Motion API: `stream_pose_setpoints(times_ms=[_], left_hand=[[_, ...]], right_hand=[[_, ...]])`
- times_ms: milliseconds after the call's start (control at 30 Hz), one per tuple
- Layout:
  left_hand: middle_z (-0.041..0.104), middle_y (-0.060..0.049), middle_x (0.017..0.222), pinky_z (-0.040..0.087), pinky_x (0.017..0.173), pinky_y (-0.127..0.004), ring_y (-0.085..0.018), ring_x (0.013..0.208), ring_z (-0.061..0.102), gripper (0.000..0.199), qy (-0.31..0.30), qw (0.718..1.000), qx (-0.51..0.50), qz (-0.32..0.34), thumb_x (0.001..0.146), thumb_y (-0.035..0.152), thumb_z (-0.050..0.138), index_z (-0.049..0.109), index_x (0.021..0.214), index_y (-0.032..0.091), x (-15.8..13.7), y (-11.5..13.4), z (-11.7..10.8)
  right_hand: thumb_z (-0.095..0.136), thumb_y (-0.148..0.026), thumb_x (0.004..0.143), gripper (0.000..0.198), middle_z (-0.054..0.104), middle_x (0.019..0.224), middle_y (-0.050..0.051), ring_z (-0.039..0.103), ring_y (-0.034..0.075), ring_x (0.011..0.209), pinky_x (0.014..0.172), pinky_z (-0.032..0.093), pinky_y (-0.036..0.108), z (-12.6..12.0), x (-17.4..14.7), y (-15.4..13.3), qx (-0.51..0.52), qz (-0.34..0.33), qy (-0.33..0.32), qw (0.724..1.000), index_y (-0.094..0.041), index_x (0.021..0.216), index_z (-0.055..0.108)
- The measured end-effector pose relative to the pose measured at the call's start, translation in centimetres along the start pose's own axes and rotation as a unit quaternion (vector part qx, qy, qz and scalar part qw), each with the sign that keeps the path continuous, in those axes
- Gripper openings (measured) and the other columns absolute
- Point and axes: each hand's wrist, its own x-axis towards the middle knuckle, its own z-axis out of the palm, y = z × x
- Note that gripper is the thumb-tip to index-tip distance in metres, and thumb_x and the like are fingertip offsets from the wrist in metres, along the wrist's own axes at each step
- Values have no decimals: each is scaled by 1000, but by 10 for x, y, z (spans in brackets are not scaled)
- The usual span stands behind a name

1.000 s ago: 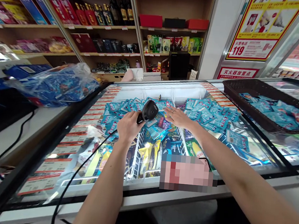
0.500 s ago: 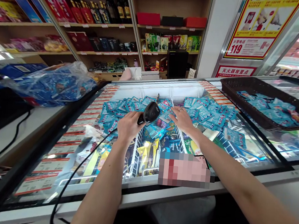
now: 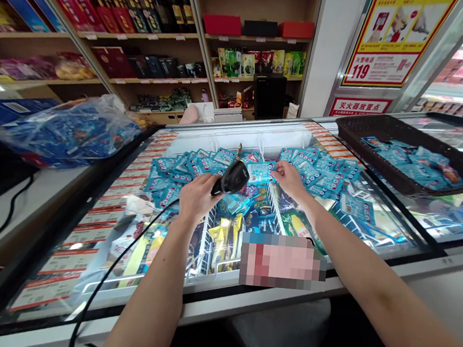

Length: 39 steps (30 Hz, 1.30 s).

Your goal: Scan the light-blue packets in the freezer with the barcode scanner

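Observation:
My left hand (image 3: 198,195) is wrapped round the handle of a black barcode scanner (image 3: 234,178), whose head points right above the freezer. A cable runs from it down to the lower left. My right hand (image 3: 290,179) pinches the right end of a blue packet (image 3: 261,172), held up in front of the scanner head with its printed label showing. Around both hands, several similar blue packets (image 3: 206,164) lie in heaps on the glass top. Below the hands, yellow wrappers (image 3: 226,238) and other packs fill a white wire basket (image 3: 207,250).
A dark brown basket (image 3: 345,145) with blue packets stands at the right. At the left lies a clear plastic bag (image 3: 85,128) of blue packs. A blurred-out phone-like object (image 3: 282,261) rests on the front edge. Stocked shelves (image 3: 138,36) stand behind.
My right hand has closed on a blue packet and raised it beside the scanner head. The left hand still holds the scanner. The view has shifted slightly.

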Motion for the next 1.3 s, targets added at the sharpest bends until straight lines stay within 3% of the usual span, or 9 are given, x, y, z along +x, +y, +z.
stream_pose_setpoints(times_ms=[300, 900, 1067, 1200, 1300], left_hand=[[66, -7, 98, 43, 69, -30, -23, 95, 61, 32, -22, 999, -25, 35, 82, 39, 53, 60, 108, 23, 1, 9, 2], [66, -6, 97, 44, 68, -29, -22, 93, 61, 33, -28, 997, -31, 57, 82, 39, 55, 59, 109, 21, 1, 12, 2], [66, -6, 98, 44, 69, -29, -21, 93, 61, 33, -27, 997, -31, 65, 82, 39, 55, 59, 110, 21, 1, 12, 3], [66, -5, 98, 43, 68, -29, -21, 94, 61, 32, -11, 998, -26, 54, 82, 39, 54, 59, 109, 22, 1, 11, 3], [67, -4, 99, 42, 67, -29, -22, 93, 61, 31, 0, 1000, -9, 24, 81, 38, 55, 60, 108, 23, 1, 8, 2]], right_hand=[[50, -31, 82, 13, 60, 67, -3, 60, 14, 56, 51, 49, 27, -2, 1, 14, 125, 27, 19, 992, -22, 92, 48], [51, -26, 82, 10, 57, 63, -4, 60, 14, 50, 41, 42, 23, -1, 2, 12, 139, 45, 30, 989, -22, 85, 42], [51, -26, 82, 10, 56, 61, -5, 60, 14, 51, 45, 45, 25, 2, 4, 15, 139, 39, 37, 989, -22, 87, 43], [51, -27, 82, 27, 60, 70, -2, 59, 16, 54, 53, 48, 30, -1, 0, 14, 128, 37, 56, 989, -22, 108, 44], [48, -24, 84, 39, 60, 73, 0, 61, 19, 63, 66, 49, 35, -9, -3, 13, 55, 16, 102, 993, -20, 122, 38]])
